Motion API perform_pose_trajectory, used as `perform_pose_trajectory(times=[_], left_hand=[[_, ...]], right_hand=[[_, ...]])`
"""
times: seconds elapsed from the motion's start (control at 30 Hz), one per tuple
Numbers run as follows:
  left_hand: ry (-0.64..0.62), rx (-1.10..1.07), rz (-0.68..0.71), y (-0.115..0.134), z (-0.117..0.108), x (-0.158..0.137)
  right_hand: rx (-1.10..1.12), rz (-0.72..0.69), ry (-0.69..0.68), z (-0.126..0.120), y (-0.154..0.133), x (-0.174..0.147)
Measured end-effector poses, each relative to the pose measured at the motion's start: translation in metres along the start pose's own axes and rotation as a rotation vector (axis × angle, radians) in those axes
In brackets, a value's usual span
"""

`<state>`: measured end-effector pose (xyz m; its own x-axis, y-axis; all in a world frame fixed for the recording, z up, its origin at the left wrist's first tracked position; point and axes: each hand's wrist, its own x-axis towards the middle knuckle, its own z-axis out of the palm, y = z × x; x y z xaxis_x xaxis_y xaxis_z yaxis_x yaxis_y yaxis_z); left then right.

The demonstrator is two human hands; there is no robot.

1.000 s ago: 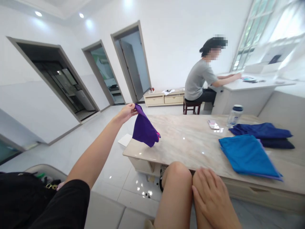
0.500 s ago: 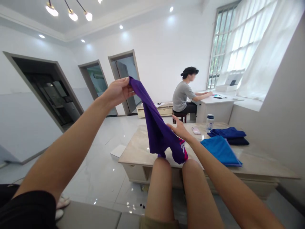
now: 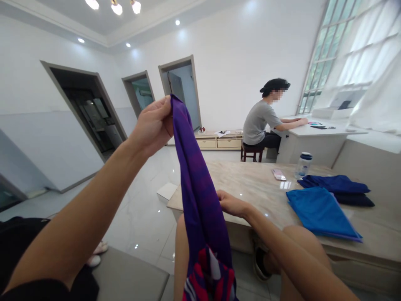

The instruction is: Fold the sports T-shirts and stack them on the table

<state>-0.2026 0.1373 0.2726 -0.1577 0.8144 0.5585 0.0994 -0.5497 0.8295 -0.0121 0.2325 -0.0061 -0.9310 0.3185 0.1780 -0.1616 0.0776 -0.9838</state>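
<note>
A purple garment with a red and white patterned part hangs in a long fold in front of me, its lower end down between my knees. My left hand is raised and pinches the top end of the cloth. Lower down, my right hand is closed at the garment's right edge, with some of its fingers hidden by the fabric. To the right on the table lie a folded bright blue cloth and a dark blue folded garment.
The marble-topped table bears a pink phone and a clear bottle. Beyond it, a person in a grey shirt sits at a white desk. A white box stands on the floor at the table's left.
The garment now hangs straighter, and its patterned part has come down towards me. My right hand has closed at its edge. My right knee has moved outward, and the view has turned left.
</note>
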Motion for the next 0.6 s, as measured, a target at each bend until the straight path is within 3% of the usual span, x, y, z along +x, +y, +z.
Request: perform_pose_trajectory(times=[0.07,0.2,0.3,0.43,0.53,0.6], left_hand=[[0.038,-0.008,0.048,0.010,-0.012,-0.007],[0.200,0.071,0.084,0.012,-0.045,-0.009],[0.266,0.173,0.012,0.002,-0.065,-0.001],[0.324,0.288,0.012,-0.006,-0.064,0.005],[0.348,0.355,0.049,0.003,-0.047,-0.003],[0.289,0.452,0.066,0.015,-0.035,-0.014]], right_hand=[[-0.020,-0.026,0.068,-0.020,-0.012,-0.007],[-0.197,-0.095,0.557,-0.062,-0.060,-0.033],[-0.410,-0.180,0.764,-0.084,-0.109,-0.056],[-0.756,-0.276,0.783,-0.095,-0.180,-0.086],[-1.053,-0.278,0.712,-0.087,-0.225,-0.109],[-1.213,-0.277,0.694,-0.077,-0.247,-0.126]])
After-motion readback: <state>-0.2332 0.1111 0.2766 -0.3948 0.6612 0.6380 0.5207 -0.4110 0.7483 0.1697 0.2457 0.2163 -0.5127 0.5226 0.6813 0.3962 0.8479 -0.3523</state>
